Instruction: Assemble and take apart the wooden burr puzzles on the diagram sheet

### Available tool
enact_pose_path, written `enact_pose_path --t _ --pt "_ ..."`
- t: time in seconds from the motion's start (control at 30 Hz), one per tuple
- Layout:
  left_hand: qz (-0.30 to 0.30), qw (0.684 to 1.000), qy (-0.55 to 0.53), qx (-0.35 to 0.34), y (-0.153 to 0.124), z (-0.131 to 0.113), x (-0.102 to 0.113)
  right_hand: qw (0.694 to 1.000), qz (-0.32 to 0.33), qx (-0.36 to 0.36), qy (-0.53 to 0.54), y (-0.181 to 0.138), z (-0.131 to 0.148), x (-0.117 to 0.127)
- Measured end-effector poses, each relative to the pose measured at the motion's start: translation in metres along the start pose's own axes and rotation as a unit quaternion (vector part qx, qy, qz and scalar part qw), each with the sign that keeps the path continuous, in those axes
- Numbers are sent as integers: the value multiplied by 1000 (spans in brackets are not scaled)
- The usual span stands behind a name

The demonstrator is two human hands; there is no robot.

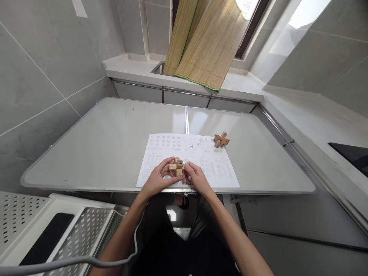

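A light wooden burr puzzle [176, 167] of interlocking blocks, one with a dark top bearing a mark, is held just above the printed sheet near the table's front edge. My left hand [156, 177] is curled round its left side, with thumb below and fingers behind. From the right, my right hand [195, 176] pinches the puzzle's right side; some of its fingertips are hidden. Under both hands lies a large white instruction sheet [161, 149] with rows of small faint diagrams. At the sheet's upper right corner stands a second, browner wooden burr puzzle [221, 139], shaped like a star.
The pale folding table [115, 134] has a metal seam across its middle. Behind it run a white counter ledge [135, 66] and a hanging bamboo blind [204, 46]. A grey cable [135, 241] passes beside my left arm, near a white perforated appliance [71, 230].
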State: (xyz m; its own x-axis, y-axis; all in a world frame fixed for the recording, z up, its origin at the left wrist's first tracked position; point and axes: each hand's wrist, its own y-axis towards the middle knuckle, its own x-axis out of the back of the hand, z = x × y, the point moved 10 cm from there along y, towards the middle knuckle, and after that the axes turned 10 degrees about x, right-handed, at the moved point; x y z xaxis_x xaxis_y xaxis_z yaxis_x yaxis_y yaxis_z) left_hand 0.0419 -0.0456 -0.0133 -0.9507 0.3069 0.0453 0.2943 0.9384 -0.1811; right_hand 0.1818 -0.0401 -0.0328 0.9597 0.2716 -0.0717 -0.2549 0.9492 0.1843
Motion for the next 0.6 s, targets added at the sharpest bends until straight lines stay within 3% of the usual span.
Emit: enact_pose_path --t 0.43,0.6 --pt "14 998 42 -33 -1 -7 -8 999 -28 43 5 1 3 4" --pt "-1 997 76 -15 2 -2 -7 993 -96 57 -35 -1 6 16"
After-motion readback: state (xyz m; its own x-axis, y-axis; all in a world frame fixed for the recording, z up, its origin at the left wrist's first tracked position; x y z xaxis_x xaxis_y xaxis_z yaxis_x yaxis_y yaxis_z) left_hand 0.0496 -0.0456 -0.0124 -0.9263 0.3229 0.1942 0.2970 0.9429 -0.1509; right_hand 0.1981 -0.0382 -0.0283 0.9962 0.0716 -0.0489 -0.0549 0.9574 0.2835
